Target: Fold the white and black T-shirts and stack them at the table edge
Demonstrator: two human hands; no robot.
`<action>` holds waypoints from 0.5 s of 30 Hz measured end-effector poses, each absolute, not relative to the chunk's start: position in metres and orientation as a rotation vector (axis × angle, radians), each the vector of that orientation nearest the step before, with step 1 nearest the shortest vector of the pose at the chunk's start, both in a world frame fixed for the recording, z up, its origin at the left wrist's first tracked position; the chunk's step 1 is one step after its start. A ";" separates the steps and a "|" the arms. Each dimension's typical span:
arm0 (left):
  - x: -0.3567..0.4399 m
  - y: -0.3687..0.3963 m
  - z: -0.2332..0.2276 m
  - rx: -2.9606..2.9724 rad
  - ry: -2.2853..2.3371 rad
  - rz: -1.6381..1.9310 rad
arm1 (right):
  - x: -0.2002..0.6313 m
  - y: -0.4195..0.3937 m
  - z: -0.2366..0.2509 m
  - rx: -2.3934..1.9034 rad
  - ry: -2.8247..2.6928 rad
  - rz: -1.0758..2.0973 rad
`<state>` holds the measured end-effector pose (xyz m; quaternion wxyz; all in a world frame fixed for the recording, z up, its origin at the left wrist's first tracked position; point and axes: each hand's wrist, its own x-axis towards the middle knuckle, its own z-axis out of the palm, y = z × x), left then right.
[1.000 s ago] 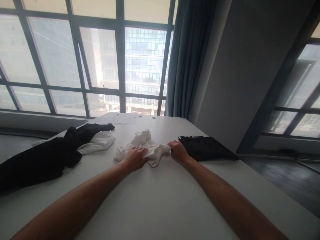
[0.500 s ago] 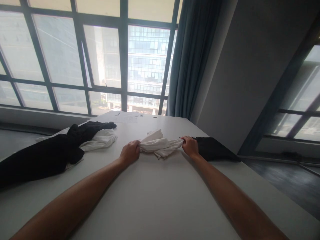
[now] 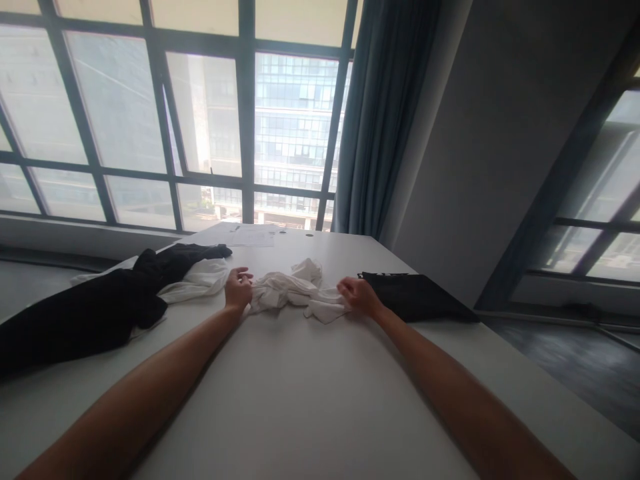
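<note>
A crumpled white garment [image 3: 285,288] lies loosely bunched on the white table in front of me. My left hand [image 3: 239,288] is at its left end, touching or just beside the fabric, with the fingers loosened and apart. At the opposite end, my right hand [image 3: 358,295] is closed with its fingers curled on the edge of the garment. Which part of the garment each end is, I cannot tell.
Black clothing [image 3: 85,307] and another white cloth [image 3: 197,281] are heaped on the left of the table [image 3: 300,400]. A flat black item [image 3: 417,297] lies just beyond my right hand. Papers [image 3: 253,235] rest at the far end, before the windows and a curtain [image 3: 383,120].
The white garment was stretched taut between both hands and now sags in a bunch. My left hand has moved left and loosened its fingers; my right hand has shifted slightly left.
</note>
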<state>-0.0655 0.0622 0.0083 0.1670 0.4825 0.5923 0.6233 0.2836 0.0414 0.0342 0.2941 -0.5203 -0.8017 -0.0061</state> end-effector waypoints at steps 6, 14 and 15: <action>-0.068 0.043 0.012 2.314 1.479 1.626 | 0.264 0.040 0.023 -1.212 -2.460 0.260; -0.056 0.040 0.006 2.340 1.613 1.449 | 0.295 0.050 0.035 -1.506 -2.059 -0.268; -0.061 0.043 0.007 2.188 1.696 1.525 | 0.305 0.052 0.037 -1.531 -1.986 -0.310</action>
